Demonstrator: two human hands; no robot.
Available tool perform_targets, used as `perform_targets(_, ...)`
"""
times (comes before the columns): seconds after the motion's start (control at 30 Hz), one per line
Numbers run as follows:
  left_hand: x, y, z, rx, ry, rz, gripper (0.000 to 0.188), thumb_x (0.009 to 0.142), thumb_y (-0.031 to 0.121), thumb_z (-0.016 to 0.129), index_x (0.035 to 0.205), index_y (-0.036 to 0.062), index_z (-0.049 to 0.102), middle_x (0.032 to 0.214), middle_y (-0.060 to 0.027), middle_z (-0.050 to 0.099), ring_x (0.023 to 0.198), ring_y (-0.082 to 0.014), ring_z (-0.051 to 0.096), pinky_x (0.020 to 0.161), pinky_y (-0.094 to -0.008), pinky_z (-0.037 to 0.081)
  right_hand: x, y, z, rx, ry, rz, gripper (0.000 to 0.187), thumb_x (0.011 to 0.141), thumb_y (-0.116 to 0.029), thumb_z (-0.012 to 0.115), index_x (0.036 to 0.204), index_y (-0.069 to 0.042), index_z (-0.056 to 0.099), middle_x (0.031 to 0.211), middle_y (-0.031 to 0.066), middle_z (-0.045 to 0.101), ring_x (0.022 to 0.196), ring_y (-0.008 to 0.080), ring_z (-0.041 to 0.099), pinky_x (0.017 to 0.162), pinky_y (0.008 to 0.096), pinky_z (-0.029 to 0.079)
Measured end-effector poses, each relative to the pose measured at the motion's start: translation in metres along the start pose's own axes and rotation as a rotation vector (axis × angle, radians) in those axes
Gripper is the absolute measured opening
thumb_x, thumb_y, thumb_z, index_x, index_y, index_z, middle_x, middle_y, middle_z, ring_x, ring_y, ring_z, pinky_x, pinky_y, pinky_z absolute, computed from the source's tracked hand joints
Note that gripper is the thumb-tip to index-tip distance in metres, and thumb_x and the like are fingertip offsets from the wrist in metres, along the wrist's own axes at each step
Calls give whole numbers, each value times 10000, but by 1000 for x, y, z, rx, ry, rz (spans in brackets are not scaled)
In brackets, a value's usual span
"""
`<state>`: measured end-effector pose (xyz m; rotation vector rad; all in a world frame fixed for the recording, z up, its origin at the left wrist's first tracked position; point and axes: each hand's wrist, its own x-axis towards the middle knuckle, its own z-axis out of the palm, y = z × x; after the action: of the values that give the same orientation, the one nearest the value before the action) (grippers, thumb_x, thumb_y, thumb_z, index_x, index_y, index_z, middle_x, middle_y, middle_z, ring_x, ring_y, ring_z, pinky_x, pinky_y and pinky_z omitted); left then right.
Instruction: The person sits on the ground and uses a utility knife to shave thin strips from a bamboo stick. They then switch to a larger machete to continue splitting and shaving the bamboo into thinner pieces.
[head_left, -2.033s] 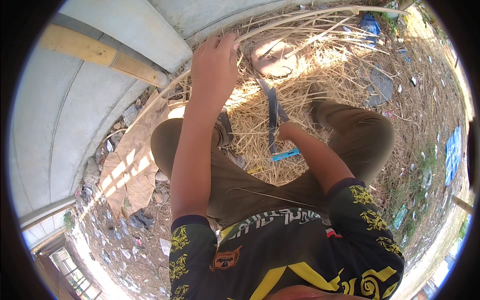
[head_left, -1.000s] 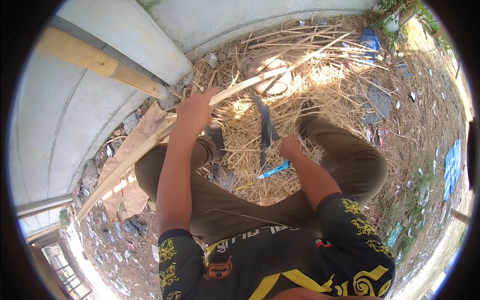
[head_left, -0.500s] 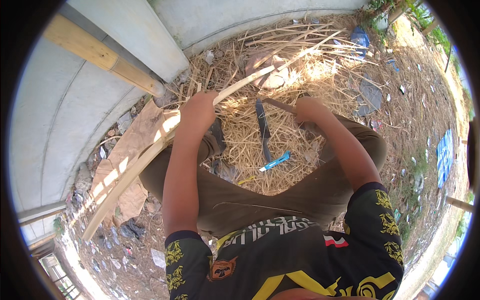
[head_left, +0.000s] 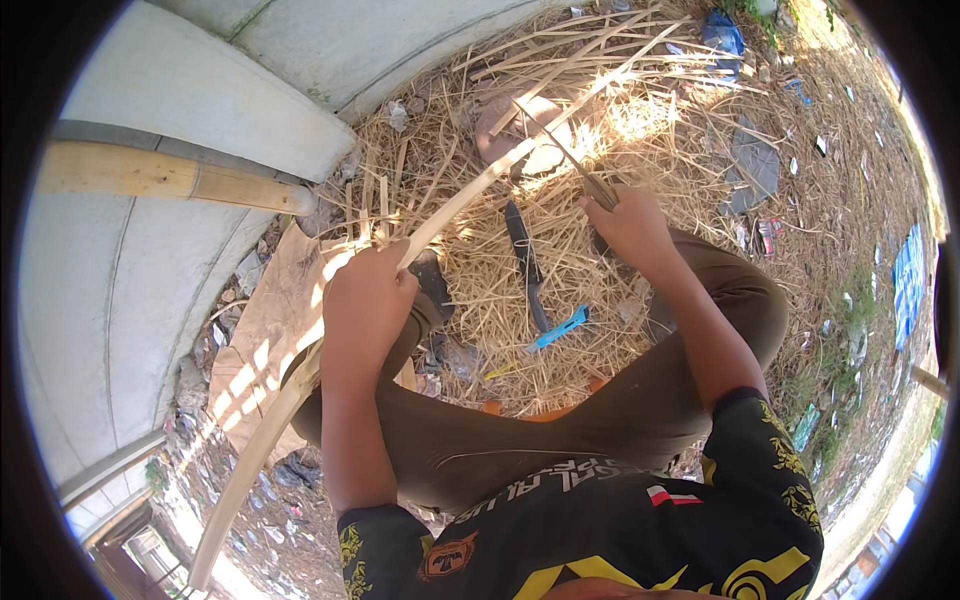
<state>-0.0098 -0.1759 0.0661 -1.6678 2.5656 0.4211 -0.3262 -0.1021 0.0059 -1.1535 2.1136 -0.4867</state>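
Observation:
My left hand (head_left: 368,295) is closed around a long pale bamboo strip (head_left: 462,205). The strip slants from beside a pinkish round block (head_left: 497,118) down past my left forearm to the lower left. In my right hand (head_left: 632,228) is a long-bladed knife (head_left: 568,150), gripped by its handle. Its thin blade points up and left, crossing just beyond the strip's far end; whether they touch I cannot tell. Between my legs lie a second, dark knife (head_left: 522,250) and a blue box cutter (head_left: 560,328), both on shavings.
Bamboo shavings (head_left: 490,330) cover the ground between my legs. Several split strips (head_left: 600,55) lie at the back. A thick bamboo pole (head_left: 180,175) juts in beside a grey wall (head_left: 200,90) on the left. Brown cardboard (head_left: 262,340) lies near my left leg.
My right hand has swung the knife from pointing left to pointing up and left. My left hand has moved lower, and the strip's far end has drawn back toward me.

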Motion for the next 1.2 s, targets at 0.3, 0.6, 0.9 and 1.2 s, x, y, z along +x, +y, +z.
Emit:
perform_targets(0.3,-16,70,-1,372,-79,168,495,924,218,675,1394,89,590,988,-176,663,799,-318,712,726,-434,573,-9,12,106,1276,-271,252,775,849,-366,855,1250,194,500,1189,265,584,1006,333,725,845,358,657)
perform_targets(0.6,-64,125,49,603,-12,306,791,874,344,778,1525,79,414,969,-189,626,755,-322,708,575,-379,563,8,4,127,1654,-385,348,395,871,-118,817,1130,100,614,1045,236,676,1011,334,720,808,407,661)
perform_targets(0.9,-120,133,65,455,440,1066,516,890,298,763,1330,75,615,1134,-123,676,1089,-305,636,930,-513,502,38,5,147,1320,-250,50,143,911,53,646,1038,104,605,980,251,672,895,366,733,784,440,667)
perform_targets(1.2,-271,55,87,-1266,458,126,545,934,146,739,1363,70,411,1235,-143,587,1131,-235,600,922,-409,501,11,-27,131,1413,-238,430,113,902,116,607,1005,124,561,942,272,669,780,368,741,686,456,702)
